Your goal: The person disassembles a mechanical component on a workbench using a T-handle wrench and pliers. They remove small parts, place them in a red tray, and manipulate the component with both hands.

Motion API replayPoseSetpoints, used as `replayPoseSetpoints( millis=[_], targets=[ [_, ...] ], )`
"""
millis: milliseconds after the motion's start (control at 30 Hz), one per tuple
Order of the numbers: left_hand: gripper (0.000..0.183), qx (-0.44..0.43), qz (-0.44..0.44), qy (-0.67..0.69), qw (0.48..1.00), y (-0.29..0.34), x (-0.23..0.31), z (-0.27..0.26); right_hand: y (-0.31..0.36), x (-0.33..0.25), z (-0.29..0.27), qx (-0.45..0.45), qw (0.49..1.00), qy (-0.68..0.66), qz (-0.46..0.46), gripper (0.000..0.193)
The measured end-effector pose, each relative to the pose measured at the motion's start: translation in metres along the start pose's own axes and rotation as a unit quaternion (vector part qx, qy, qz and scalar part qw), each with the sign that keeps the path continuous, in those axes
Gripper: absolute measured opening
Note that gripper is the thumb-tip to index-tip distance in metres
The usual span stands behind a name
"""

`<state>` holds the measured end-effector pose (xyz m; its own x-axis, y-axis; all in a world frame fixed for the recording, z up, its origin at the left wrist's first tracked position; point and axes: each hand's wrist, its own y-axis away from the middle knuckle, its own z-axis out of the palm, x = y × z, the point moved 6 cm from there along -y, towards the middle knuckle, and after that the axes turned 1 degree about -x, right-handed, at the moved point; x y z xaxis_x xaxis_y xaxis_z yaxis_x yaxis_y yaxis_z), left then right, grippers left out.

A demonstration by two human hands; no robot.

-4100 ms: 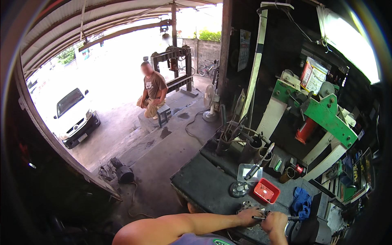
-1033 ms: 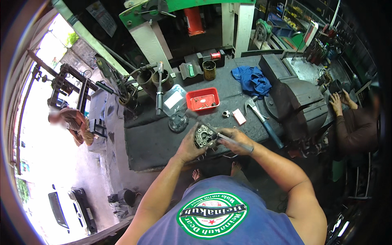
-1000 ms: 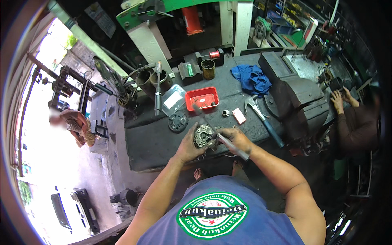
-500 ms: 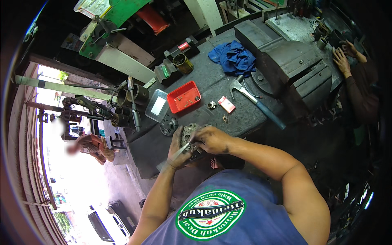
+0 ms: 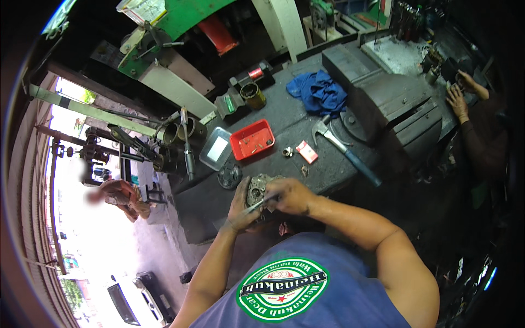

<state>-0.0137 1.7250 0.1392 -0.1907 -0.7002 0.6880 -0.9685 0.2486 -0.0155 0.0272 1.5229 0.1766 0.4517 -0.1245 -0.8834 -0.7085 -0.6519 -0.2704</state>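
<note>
At the bench's near edge my left hand (image 5: 238,212) is wrapped around the left side of a round, grey cast-metal housing (image 5: 255,193), which has openings in its face. My right hand (image 5: 291,197) is closed over the housing's right side, its fingers pinching a slim pale rod-like tool (image 5: 254,208). That tool slants across the lower part of the housing toward my left thumb; its exact kind is unclear, and my right fingers hide one end. Just beyond my left hand lies a dark round slotted cover (image 5: 229,176).
On the bench are a red tray (image 5: 252,147) with small parts, a clear plastic tub (image 5: 216,148), a small red-and-white box (image 5: 307,152), a claw hammer (image 5: 350,156), a blue cloth (image 5: 317,93) and a large vise (image 5: 391,93). A co-worker's hands (image 5: 458,102) are at the far right.
The bench has shifted slightly right and down in the view. My right hand has moved over the housing, and the slim tool now lies at a flatter angle. Both grips continue.
</note>
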Motion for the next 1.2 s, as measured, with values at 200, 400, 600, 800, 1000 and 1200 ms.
replayPoseSetpoints(
  millis=[200, 400, 600, 800, 1000, 1200],
  targets=[
    [0.087, 0.007, 0.133, -0.106, 0.985, -0.009, 0.041, 0.0, -0.003, -0.014, 0.003, 0.03, 0.998, 0.026, -0.049, 0.034],
    [0.035, 0.018, 0.189, -0.135, 0.972, -0.027, 0.042, 0.032, 0.01, -0.029, 0.001, 0.116, 0.987, -0.079, -0.073, 0.028],
    [0.051, 0.043, 0.141, -0.077, 0.986, -0.02, 0.03, 0.028, 0.011, -0.023, 0.014, 0.078, 0.996, -0.026, -0.024, 0.029],
    [0.044, 0.004, 0.177, -0.153, 0.972, -0.026, 0.05, 0.029, 0.016, -0.013, 0.019, 0.054, 0.995, 0.07, -0.041, 0.028],
    [0.037, -0.06, 0.21, -0.171, 0.961, -0.029, 0.043, 0.025, 0.005, -0.006, 0.024, 0.083, 0.987, 0.125, 0.048, 0.046],
    [0.036, -0.008, 0.214, -0.162, 0.963, -0.026, 0.04, 0.023, 0.009, -0.017, 0.009, 0.077, 0.995, 0.039, -0.044, 0.037]
  ],
)
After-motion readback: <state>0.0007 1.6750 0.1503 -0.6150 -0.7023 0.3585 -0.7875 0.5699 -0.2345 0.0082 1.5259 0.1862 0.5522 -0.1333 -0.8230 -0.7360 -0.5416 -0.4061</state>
